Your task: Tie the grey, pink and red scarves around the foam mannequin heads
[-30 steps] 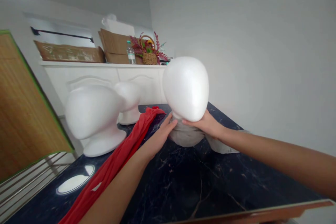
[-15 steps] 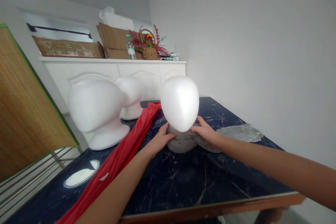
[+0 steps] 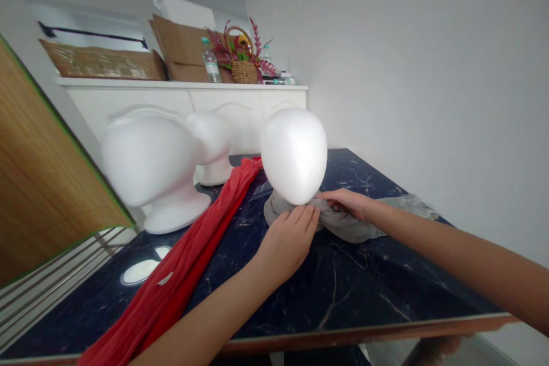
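Note:
A white foam mannequin head (image 3: 294, 154) stands upright on the dark marbled table (image 3: 343, 291). Grey cloth (image 3: 351, 227) is wrapped around its neck and trails off to the right. Just below the face, my left hand (image 3: 291, 235) has its fingers bent together against the cloth at the front of the neck; its fingertips press on the fabric. My right hand (image 3: 345, 203) grips the cloth at the right side of the neck, thumb and fingers closed on it.
Two more white foam heads, a near one (image 3: 150, 166) and a far one (image 3: 212, 140), stand at left. A long red cloth (image 3: 206, 229) lies diagonally beside them. Behind is a white cabinet (image 3: 180, 87) with cardboard boxes (image 3: 103, 63), a bottle (image 3: 211, 62) and a flower basket (image 3: 244, 71).
My left hand has moved from the left side of the neck to its front. My right hand has shifted slightly right and now holds the cloth. The view has tilted down a little.

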`<state>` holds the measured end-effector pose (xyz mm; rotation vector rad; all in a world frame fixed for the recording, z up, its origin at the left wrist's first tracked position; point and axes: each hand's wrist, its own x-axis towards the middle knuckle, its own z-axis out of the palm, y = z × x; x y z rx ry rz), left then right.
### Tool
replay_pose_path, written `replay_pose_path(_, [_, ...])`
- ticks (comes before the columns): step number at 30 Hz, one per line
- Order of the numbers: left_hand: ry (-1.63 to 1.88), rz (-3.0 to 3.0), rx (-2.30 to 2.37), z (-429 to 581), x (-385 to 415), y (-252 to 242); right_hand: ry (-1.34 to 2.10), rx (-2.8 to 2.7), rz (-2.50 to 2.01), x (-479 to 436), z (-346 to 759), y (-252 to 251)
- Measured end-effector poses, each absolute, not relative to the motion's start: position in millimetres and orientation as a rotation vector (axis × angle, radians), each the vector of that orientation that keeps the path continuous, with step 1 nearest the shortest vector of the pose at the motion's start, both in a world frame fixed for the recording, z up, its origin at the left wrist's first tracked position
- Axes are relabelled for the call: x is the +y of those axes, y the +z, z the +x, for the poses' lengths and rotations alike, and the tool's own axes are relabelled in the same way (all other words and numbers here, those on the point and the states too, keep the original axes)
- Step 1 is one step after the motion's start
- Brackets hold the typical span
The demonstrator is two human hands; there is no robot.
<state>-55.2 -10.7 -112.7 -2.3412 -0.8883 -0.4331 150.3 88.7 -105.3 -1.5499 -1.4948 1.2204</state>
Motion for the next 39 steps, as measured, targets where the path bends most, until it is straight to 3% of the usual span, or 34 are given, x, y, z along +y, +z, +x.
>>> replay_pose_path(8, [-0.339,-2.236,-0.971,-31.1,6.9,-120.9,1.292,-1.406,-1.601,92.1,142.7,-102.2])
replay_pose_path(17, [-0.228,-2.488,-1.068,-39.7,10.5,-112.1,1.269,-1.278,-1.695,112.8,145.4,-98.0])
replay_pose_path(21, [-0.193,-2.629,-0.903,-58.8,8.2,-109.9,1.214,-1.279,-1.722,125.1,148.6,-98.6])
replay_pose_path(30, [-0.131,-3.132,-0.932,-108.9,2.2,-91.7,0.995,-1.453,-1.740,146.8,151.1,-100.6])
replay_pose_path(36, [-0.280,-3.007,-1.097,-114.1,-2.2,-104.9,0.703,-1.706,-1.582,112.9,166.4,-100.1])
replay_pose_path(39, [-0.312,-2.955,-1.164,-108.8,-5.2,-111.9,0.451,-2.107,-1.299,75.6,169.5,-98.1])
